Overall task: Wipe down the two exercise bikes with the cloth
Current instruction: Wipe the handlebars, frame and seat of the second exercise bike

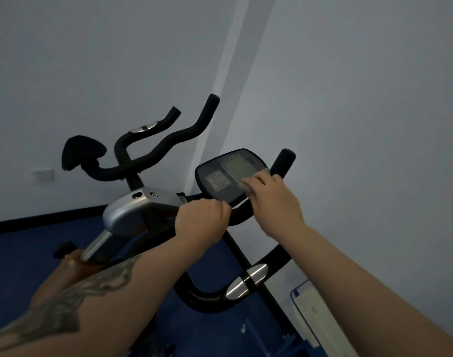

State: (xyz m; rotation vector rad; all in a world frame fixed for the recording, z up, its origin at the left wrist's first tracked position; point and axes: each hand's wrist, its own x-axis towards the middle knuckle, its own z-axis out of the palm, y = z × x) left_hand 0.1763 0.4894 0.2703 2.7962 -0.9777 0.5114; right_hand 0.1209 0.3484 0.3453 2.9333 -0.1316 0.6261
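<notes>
The near exercise bike has a dark console with a grey screen and black handlebars. My right hand presses a small grey cloth against the lower right of the console, fingers curled over it. My left hand grips the handlebar just below the console. A second exercise bike stands behind to the left, with black handlebars, a black seat and a silver housing.
White walls meet in a corner right behind the bikes. Blue floor with a black skirting runs along the wall. A white and blue object lies on the floor at the lower right.
</notes>
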